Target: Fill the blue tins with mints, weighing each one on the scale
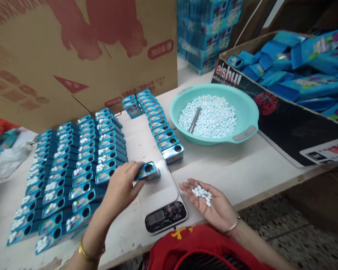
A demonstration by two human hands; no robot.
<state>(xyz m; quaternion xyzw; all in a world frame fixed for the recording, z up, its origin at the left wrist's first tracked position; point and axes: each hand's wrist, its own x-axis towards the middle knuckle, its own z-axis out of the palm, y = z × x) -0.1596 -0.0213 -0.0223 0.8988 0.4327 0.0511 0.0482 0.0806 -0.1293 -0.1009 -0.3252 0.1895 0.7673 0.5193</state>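
The left hand [124,183] has its grip pinching a blue tin [146,171] at the far left corner of the scale [160,195]. The right hand [217,208], palm up with its grip spread, carries white pellets [202,194]. Beyond, I see a bowl [242,108] of pellets; 4 rows of tins [79,192] stand left on the surface [214,168].

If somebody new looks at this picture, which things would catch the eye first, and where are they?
Probably the turquoise bowl of white tablets, right of the middle beside the black-sided carton. Next, the rows of blue boxes on the left, many with tablets on top. Nearer, the left hand holds a blue box at the scale, while the right hand lies palm up with tablets.
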